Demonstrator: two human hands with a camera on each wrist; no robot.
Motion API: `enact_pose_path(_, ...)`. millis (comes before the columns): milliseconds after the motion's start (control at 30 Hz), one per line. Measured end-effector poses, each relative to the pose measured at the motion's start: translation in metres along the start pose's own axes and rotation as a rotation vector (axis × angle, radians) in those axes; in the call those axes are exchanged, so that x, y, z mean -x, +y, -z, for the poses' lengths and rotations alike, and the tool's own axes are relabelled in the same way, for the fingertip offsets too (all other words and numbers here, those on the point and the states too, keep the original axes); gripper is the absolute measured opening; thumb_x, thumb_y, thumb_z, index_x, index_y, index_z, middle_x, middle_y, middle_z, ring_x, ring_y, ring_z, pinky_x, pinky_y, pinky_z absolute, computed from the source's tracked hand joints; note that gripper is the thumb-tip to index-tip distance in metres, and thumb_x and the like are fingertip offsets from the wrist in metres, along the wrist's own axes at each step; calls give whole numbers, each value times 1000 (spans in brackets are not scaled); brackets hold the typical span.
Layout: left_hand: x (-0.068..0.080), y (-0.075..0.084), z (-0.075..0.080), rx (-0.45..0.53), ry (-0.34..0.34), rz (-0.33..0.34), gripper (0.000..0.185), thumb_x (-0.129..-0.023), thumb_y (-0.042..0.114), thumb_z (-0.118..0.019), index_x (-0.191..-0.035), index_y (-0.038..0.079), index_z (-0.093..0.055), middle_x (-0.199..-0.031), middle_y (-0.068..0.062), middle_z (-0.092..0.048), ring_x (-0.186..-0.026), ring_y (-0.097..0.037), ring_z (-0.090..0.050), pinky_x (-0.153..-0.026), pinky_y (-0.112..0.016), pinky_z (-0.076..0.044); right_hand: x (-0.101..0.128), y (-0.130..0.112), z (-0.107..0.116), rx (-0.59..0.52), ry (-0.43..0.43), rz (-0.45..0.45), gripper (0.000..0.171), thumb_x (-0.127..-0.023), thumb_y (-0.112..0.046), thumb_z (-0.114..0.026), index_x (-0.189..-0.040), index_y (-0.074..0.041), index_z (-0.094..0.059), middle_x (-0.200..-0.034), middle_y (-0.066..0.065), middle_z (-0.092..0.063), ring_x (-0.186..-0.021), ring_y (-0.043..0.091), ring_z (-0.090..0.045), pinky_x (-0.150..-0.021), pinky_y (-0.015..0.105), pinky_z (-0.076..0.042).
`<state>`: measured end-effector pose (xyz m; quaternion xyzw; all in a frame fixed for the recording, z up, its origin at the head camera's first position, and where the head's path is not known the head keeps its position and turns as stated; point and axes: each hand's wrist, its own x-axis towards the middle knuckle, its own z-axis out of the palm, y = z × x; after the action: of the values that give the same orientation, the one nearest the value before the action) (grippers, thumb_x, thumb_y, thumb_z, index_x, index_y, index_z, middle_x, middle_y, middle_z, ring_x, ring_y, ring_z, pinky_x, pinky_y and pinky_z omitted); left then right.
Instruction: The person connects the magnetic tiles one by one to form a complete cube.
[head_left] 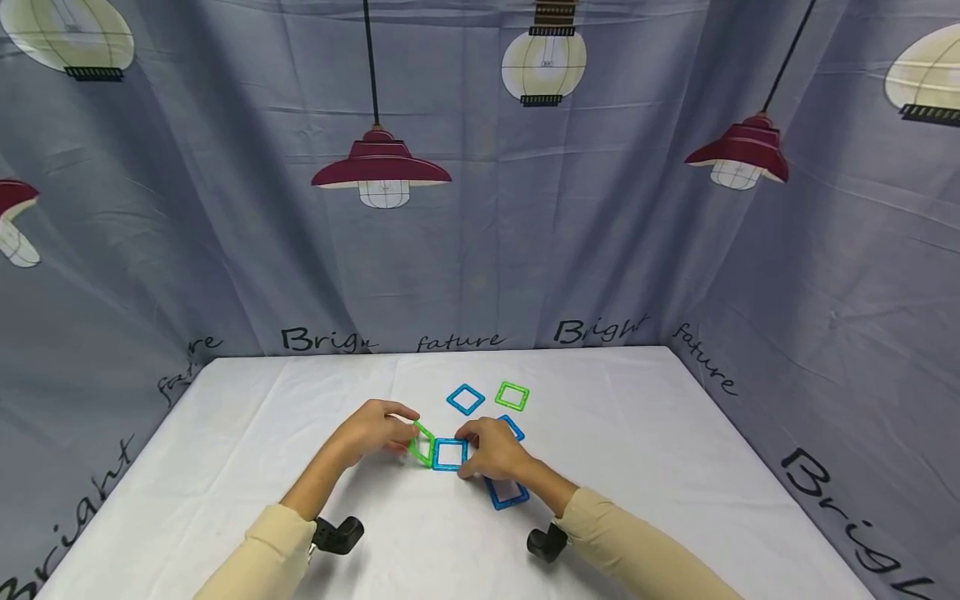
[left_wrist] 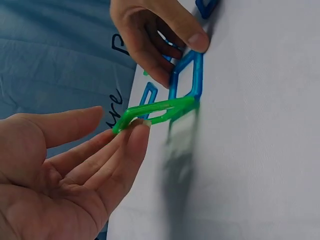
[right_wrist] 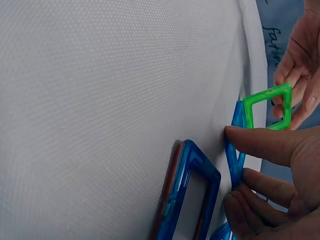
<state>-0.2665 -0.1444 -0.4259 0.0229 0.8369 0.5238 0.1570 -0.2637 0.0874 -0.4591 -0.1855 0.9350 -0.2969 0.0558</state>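
White cloth covers the table point(head_left: 675, 433); near its middle the left hand point(head_left: 372, 431) tilts a green square frame point(head_left: 422, 443) up with straight fingertips, hinged against a flat blue frame point(head_left: 450, 455) the right hand point(head_left: 495, 450) pinches. Both look light, stiff, best held by their edges.

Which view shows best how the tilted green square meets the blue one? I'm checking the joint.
The right wrist view: the green square stands raised off the blue square, edges meeting. The left wrist view shows it edge-on; the head view shows it small.
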Motion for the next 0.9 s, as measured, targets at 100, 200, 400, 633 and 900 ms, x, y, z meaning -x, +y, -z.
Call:
enact_pose_path(100, -2, -2, -2, 133, 8, 16, 36, -92, 7, -68, -127, -4, -66, -105, -14, -72, -77, -19, -72, -76, -36, -63, 0, -2, 1, -3, -1, 9, 50, -69, -15, -93, -115, -7, -74, -99, 4, -67, -90, 16, -57, -80, 33, -52)
enact_pose_path(200, -4, -5, -5, 207, 18, 7, 33, -90, 4, -69, -122, -5, -68, -100, -14, -72, -75, -18, -71, -74, -35, -64, 0, -3, 1, 1, 1, 4, 50, -69, -15, -93, -115, -7, -74, -99, 4, -67, -90, 17, -56, -81, 33, -52)
enact_pose_path(400, -6, -12, -14, 301, 37, 11, 32, -88, 4, -74, -117, -5, -70, -95, -13, -74, -81, -19, -72, -78, -37, -64, 1, -2, 1, 7, 3, 2, 50, -70, -15, -92, -116, -6, -74, -101, 4, -68, -91, 16, -57, -82, 34, -53)
enact_pose_path(633, -3, -17, -16, 382, -17, 64, 38, -92, 8, -73, -127, -3, -65, -104, -15, -75, -92, -23, -73, -84, -44, -63, 1, -2, 1, 0, -4, 9, 50, -70, -15, -93, -115, -6, -74, -101, 5, -67, -91, 17, -57, -82, 34, -53)
enact_pose_path(900, -6, -25, -18, 444, -106, 43, 46, -94, 14, -71, -135, -4, -58, -110, -18, -74, -99, -26, -74, -87, -45, -62, 2, 0, 3, -5, -7, 11, 50, -70, -16, -92, -115, -7, -74, -101, 5, -67, -93, 18, -58, -81, 35, -53)
